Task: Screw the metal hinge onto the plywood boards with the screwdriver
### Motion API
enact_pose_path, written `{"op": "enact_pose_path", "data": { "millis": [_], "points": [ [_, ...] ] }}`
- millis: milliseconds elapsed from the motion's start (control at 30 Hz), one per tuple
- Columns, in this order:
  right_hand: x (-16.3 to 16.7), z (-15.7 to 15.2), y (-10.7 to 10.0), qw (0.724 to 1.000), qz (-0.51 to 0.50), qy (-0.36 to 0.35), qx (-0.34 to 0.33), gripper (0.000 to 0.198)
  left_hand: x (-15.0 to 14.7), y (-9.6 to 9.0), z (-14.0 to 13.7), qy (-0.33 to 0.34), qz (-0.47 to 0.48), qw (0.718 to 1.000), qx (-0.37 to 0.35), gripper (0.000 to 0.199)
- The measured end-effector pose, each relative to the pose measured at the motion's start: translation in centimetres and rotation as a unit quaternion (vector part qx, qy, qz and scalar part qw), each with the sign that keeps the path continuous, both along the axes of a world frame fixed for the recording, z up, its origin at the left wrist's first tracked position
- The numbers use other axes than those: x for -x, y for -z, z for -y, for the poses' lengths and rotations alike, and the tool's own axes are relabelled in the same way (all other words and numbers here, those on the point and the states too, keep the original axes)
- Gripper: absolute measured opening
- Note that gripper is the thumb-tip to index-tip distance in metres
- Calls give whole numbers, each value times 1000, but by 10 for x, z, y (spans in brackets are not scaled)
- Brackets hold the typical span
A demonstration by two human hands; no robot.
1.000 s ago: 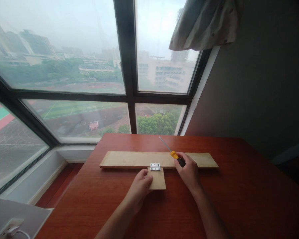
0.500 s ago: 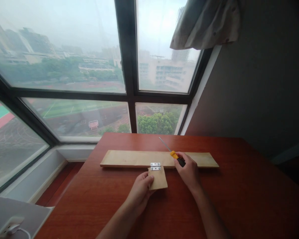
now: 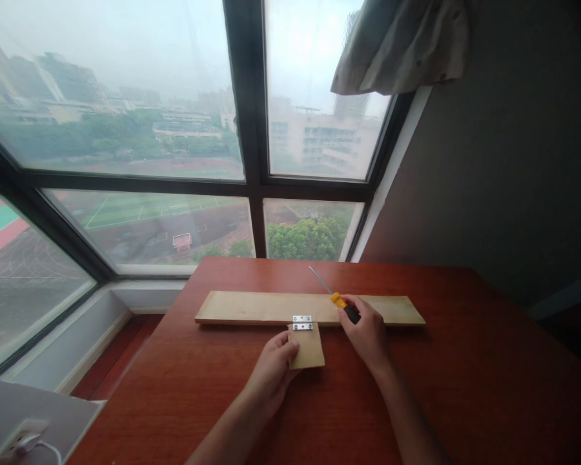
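Note:
A long pale wooden board lies crosswise on the reddish-brown table. At its near edge a silver metal hinge joins it to a small wooden piece. My left hand grips that small piece by its left side, thumb on top and the other fingers beside and under it. In my right hand is a screwdriver with a yellow and black handle. Its shaft points up and to the left, above the board, with the tip apart from the hinge.
The wooden table fills the lower view. Beyond its far edge are large windows with dark frames. A curtain hangs at the upper right beside a grey wall. A plug in a wall socket shows at the lower left.
Almost nothing differs. The small wooden piece has shifted very slightly in my left hand, while the screwdriver stays in the same pose.

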State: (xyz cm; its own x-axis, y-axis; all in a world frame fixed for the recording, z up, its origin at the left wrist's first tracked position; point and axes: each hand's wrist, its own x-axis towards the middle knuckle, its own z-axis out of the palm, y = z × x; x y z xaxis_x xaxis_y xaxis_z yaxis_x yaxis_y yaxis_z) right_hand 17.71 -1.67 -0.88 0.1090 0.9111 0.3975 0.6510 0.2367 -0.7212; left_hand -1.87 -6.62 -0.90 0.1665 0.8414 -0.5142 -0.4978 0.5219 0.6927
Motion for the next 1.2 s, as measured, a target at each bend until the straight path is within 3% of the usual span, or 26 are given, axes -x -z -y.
{"op": "enact_pose_path", "data": {
  "millis": [167,267,400,533,733,1000,1200],
  "points": [
    [0,-1,0,1000,-25,-2,13,23,-1,1,0,-5,-7,1000,7,36],
    [-2,-2,0,993,-104,-12,58,26,-1,2,0,-7,-7,1000,3,36],
    [-6,0,-7,947,-276,-89,138,33,-2,4,0,-12,-7,1000,-2,36],
    [-10,6,-22,913,-343,-154,157,35,-1,4,-1,-18,-4,1000,0,37],
    [-14,18,-53,958,-271,-84,39,27,-1,2,-1,-14,-9,1000,2,36],
    [-14,37,-85,965,-260,-44,15,42,1,-1,-2,-20,-12,1000,6,32],
    [-3,41,-101,973,-219,-72,20,42,0,0,-1,-27,0,1000,-5,34]
  ]
}}
